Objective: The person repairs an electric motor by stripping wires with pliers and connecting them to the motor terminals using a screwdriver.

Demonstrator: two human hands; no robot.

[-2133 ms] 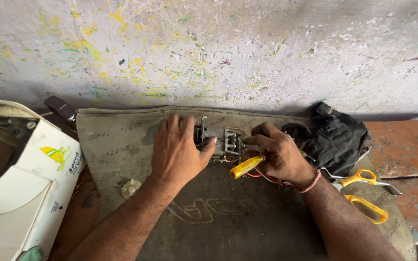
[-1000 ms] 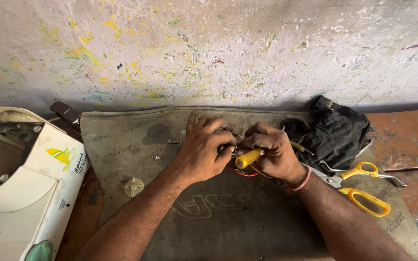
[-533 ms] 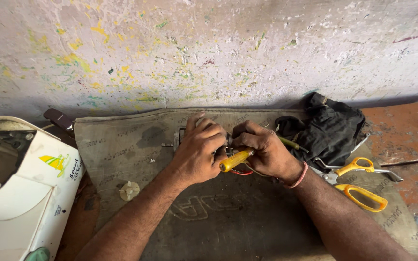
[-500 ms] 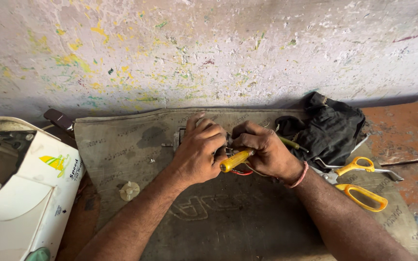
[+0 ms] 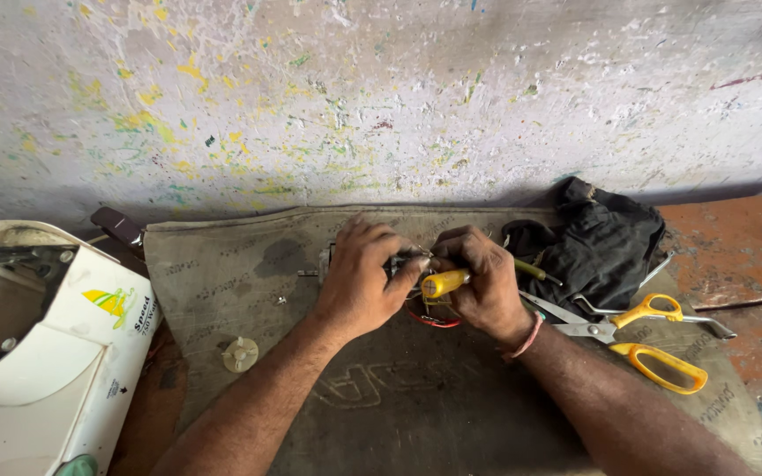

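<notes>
Frame centre: small metal part [image 5: 399,263] pinned on the mat [image 5: 451,405] by left hand [image 5: 359,282]; yellow screwdriver [image 5: 444,283] gripped by right hand [image 5: 485,286]. Tip slip is judged possible (fingers close); red wire [image 5: 429,319] could be nicked.

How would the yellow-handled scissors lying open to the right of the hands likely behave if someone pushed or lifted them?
The yellow-handled scissors look stiff metal, so they would likely slide flat on the mat rather than roll. Lying open, the blades may swing at the pivot when lifted. They probably feel light.
</notes>
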